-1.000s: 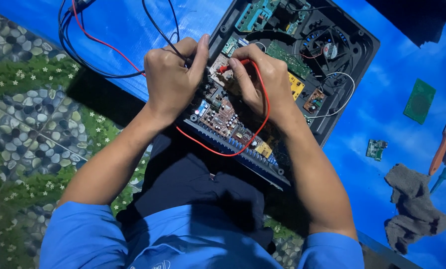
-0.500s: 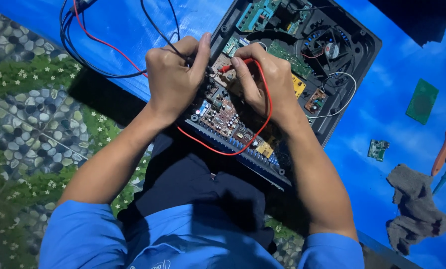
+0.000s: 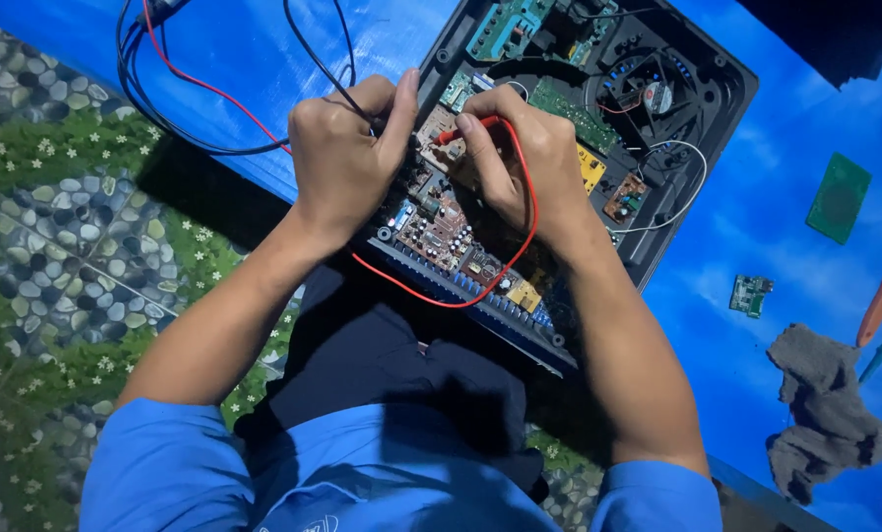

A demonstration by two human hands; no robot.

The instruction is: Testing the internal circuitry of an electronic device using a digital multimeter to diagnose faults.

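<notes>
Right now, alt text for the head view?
Seen from above, the left hand and the right hand press a red probe and wires onto the circuit board of an opened black device lying on a blue sheet.

Red probe (image 3: 457, 131) tip-down on crowded circuit board (image 3: 441, 232), inside open black casing (image 3: 702, 128).

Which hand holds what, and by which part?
Right hand pinches the red probe by its grip. Left hand grips what looks like a black probe, mostly hidden.
</notes>
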